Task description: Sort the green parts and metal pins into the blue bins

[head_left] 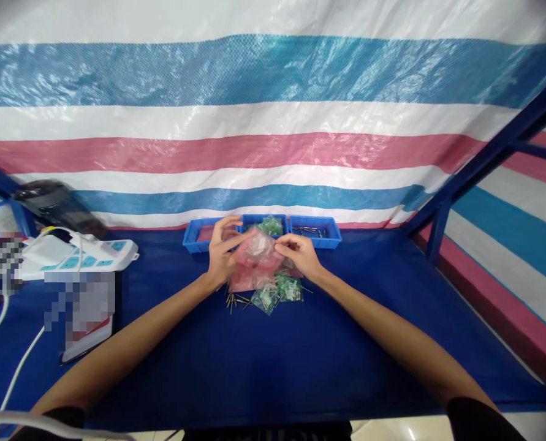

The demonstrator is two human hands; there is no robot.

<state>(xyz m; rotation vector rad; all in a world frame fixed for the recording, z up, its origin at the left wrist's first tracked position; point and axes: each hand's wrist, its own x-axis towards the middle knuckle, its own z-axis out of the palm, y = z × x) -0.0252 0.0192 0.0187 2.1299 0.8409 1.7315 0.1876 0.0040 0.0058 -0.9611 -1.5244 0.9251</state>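
A crinkled clear plastic bag [260,246] is raised over the pile in the middle of the table. My right hand [301,254] pinches its right edge between thumb and fingertips. At the bag's left side, my left hand [220,254] grips it with a finger stretched along the edge and the other fingers spread; its thumb is partly hidden. Below lie pinkish plastic bags [249,278], small clear packets with green and metal contents [290,288], and several loose thin metal pieces [232,300]. The contents of the raised bag cannot be made out.
Behind my hands stand three blue bins: the left bin [190,243] holds pinkish material, the middle bin [285,224] greenish packets, the right bin [330,244] thin metal pieces. To the left are a power strip [95,257], a notebook [91,343] and a dark container [64,202].
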